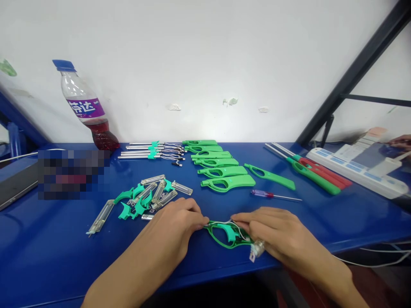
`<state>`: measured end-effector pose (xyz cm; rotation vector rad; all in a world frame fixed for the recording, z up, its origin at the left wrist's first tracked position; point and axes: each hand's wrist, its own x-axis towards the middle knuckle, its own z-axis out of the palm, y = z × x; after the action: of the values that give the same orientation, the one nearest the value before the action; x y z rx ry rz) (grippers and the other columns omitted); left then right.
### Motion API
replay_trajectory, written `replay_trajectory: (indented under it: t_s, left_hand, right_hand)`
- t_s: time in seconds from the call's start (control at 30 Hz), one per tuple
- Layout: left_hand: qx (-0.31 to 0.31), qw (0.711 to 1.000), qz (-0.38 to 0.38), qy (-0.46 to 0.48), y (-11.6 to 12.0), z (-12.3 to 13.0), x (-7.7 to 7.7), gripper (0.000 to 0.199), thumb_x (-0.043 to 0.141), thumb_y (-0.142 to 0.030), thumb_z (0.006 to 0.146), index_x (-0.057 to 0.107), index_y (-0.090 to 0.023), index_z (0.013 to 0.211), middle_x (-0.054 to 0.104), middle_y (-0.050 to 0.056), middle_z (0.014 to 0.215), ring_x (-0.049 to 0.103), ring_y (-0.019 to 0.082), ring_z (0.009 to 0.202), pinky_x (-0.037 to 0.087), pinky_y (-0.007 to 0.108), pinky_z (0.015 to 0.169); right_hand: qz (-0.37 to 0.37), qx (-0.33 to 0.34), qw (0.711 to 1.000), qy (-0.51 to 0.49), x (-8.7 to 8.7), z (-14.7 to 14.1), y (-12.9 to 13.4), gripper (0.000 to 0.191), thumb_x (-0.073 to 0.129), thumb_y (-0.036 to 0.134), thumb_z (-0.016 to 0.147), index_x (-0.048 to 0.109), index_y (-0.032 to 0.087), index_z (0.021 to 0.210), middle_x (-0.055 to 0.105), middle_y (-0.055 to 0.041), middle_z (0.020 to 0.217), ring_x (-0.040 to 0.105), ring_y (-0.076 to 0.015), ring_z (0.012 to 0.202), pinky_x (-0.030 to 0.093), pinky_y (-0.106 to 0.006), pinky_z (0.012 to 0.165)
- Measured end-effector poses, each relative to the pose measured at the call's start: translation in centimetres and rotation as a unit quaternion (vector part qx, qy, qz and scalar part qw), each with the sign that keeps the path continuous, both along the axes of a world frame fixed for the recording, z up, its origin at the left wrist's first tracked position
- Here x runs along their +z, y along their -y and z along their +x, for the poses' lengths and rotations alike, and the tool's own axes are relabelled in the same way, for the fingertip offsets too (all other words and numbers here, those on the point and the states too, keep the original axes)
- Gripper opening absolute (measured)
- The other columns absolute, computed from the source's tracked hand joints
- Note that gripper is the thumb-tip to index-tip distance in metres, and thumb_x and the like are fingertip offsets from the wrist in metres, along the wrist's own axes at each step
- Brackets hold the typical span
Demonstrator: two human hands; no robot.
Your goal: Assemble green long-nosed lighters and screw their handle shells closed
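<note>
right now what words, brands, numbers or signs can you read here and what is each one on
"芬达": white characters on the purple label of the bottle.
Beside them on that label: smaller lettering, too small to read.
Power strip: no readable marking.
Pixelated patch at left: nothing readable.
Held green casing: no lettering that I can make out.

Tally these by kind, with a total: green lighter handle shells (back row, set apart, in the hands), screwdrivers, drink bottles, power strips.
Back-row shells: 6
Set-apart shell: 1
Shell held by left hand and right hand: 1
Screwdriver: 1
Fanta bottle: 1
Power strip: 1
Total: 11
</note>
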<state>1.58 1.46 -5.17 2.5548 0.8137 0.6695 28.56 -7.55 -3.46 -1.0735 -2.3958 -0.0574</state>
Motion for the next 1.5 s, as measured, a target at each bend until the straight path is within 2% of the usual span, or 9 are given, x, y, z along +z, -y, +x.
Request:
replay_trajectory:
  t_s: [0.13, 0.3, 0.43, 0.63, 0.87, 1.03, 1.13, 1.27, 1.5]
  left_hand:
    - [0.002, 1.0, 0.001, -0.002, 0.1, 0.1, 0.3, 0.034, 0.052, -0.01, 0.098, 0.082, -0.026, 0.093, 0.076, 0.002, 0.096, 0.07, 0.02, 0.084, 0.046, 0.03, 0.069]
    - [-0.002, 1.0, 0.001, -0.018, 0.2, 0.1, 0.7, 0.037, 0.05, -0.006, 0.098, 0.082, -0.026, 0.093, 0.076, 0.002, 0.097, 0.069, 0.019, 0.085, 0.047, 0.029, 0.07]
    - [0.007, 0.999, -0.022, -0.032, 0.5, 0.1, 1.3, 0.036, 0.052, -0.007, 0.099, 0.082, -0.026, 0.095, 0.075, 0.003, 0.098, 0.069, 0.02, 0.086, 0.047, 0.03, 0.071]
    - [0.004, 0.996, -0.057, -0.066, 0.8, 0.1, 2.4, 0.036, 0.051, -0.005, 0.1, 0.082, -0.024, 0.098, 0.075, 0.003, 0.101, 0.069, 0.021, 0.09, 0.048, 0.032, 0.075]
    - [0.02, 0.994, -0.081, -0.063, 1.2, 0.1, 2.5, 0.038, 0.051, -0.004, 0.101, 0.081, -0.027, 0.098, 0.071, 0.0, 0.102, 0.066, 0.018, 0.09, 0.045, 0.032, 0.079]
    - [0.021, 0.994, -0.078, -0.071, 1.3, 0.1, 2.6, 0.034, 0.052, -0.004, 0.101, 0.077, -0.024, 0.092, 0.065, 0.0, 0.098, 0.062, 0.016, 0.083, 0.04, 0.031, 0.073]
    - [0.023, 0.994, -0.079, -0.069, 1.3, 0.0, 2.4, 0.033, 0.051, -0.005, 0.102, 0.076, -0.023, 0.09, 0.061, 0.0, 0.092, 0.059, 0.015, 0.079, 0.038, 0.031, 0.07]
    - [0.023, 0.993, -0.091, -0.076, 1.2, 0.0, 2.3, 0.034, 0.05, -0.008, 0.104, 0.079, -0.025, 0.101, 0.059, 0.001, 0.091, 0.059, 0.017, 0.081, 0.037, 0.032, 0.07]
    - [0.027, 0.993, -0.089, -0.071, 1.1, 0.3, 2.3, 0.033, 0.051, -0.009, 0.104, 0.079, -0.025, 0.109, 0.059, 0.002, 0.091, 0.061, 0.019, 0.082, 0.039, 0.033, 0.072]
  right_hand:
    - [0.002, -0.027, 1.0, -0.016, -0.3, -0.2, 0.0, 0.016, 0.052, 0.01, 0.107, 0.062, 0.021, 0.102, 0.082, -0.0069, 0.113, 0.078, -0.0198, 0.097, 0.058, -0.032, 0.085]
    - [0.008, -0.052, 0.997, -0.049, 0.1, -0.6, 0.4, 0.02, 0.053, 0.007, 0.103, 0.062, 0.023, 0.095, 0.081, -0.0057, 0.11, 0.076, -0.0189, 0.093, 0.059, -0.03, 0.081]
    - [0.001, -0.058, 0.997, -0.045, 0.3, -1.0, 0.5, 0.024, 0.049, 0.004, 0.103, 0.063, 0.023, 0.099, 0.079, -0.0058, 0.114, 0.074, -0.0186, 0.099, 0.057, -0.029, 0.085]
    - [-0.01, -0.079, 0.996, -0.035, 0.0, -1.4, 0.1, 0.026, 0.042, 0.001, 0.101, 0.051, 0.024, 0.097, 0.071, -0.0046, 0.115, 0.07, -0.0176, 0.1, 0.055, -0.028, 0.085]
    - [-0.016, -0.082, 0.995, -0.054, -0.3, -1.6, -0.1, 0.035, 0.039, -0.008, 0.089, 0.045, 0.026, 0.096, 0.069, -0.0042, 0.117, 0.072, -0.0178, 0.1, 0.057, -0.029, 0.083]
    - [-0.01, -0.1, 0.993, -0.059, -0.4, -2.2, 0.0, 0.037, 0.039, -0.01, 0.084, 0.046, 0.025, 0.096, 0.068, -0.0041, 0.117, 0.071, -0.0181, 0.098, 0.057, -0.029, 0.082]
    - [-0.025, -0.102, 0.992, -0.076, -0.6, -2.4, -0.1, 0.039, 0.04, -0.01, 0.084, 0.049, 0.025, 0.098, 0.068, -0.0035, 0.118, 0.071, -0.0162, 0.098, 0.057, -0.027, 0.083]
    - [-0.021, -0.097, 0.989, -0.107, -0.6, -2.5, -0.1, 0.042, 0.04, -0.011, 0.085, 0.053, 0.025, 0.103, 0.068, -0.0025, 0.116, 0.071, -0.0131, 0.096, 0.056, -0.021, 0.081]
    - [-0.032, -0.093, 0.99, -0.102, 0.1, -2.5, -0.3, 0.039, 0.042, -0.009, 0.091, 0.053, 0.024, 0.108, 0.067, -0.0029, 0.113, 0.069, -0.0135, 0.093, 0.055, -0.021, 0.08]
